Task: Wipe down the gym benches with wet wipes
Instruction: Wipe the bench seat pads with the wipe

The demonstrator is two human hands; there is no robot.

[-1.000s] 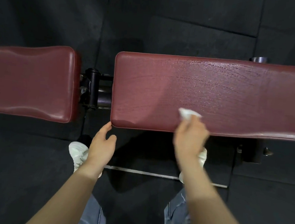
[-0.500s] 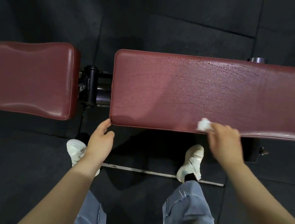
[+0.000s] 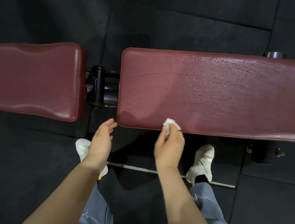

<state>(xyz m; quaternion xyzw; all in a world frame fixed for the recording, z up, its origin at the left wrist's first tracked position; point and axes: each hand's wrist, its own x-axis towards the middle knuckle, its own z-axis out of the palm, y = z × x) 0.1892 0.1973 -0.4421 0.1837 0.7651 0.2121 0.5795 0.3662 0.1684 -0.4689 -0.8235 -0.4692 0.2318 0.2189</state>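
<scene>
Wipe (image 3: 170, 123) was a small white wad, pinched in my right hand (image 3: 169, 149), pressed on the near edge of the long pad (image 3: 216, 93), a bit right of its near-left corner. Half a second before it sat further right along that same edge; a second before, about where it was now. So I'd done one pass out to the right and come back left along the near rim.

Left hand (image 3: 101, 141) was open, fingers relaxed, fingertips just beside or touching the pad's near-left corner, can't tell which. It held nothing. It hadn't really moved across the three frames.

Pad surface: wet sheen and streak lines over the middle and far-right area. The left end looked duller, with a dark patch near the near-left corner. My read: the top was mostly covered and the near edge was in progress, with the left strip and corner likely the next bit to hit.

Short pad (image 3: 33, 78) on the left, apart from the long one across the black hinge bracket (image 3: 99, 86), showed no streaks that I could see. Probably not wiped yet.

Below: dark rubber floor (image 3: 30, 173), my white shoes and jeans, standing close to the near side.
</scene>
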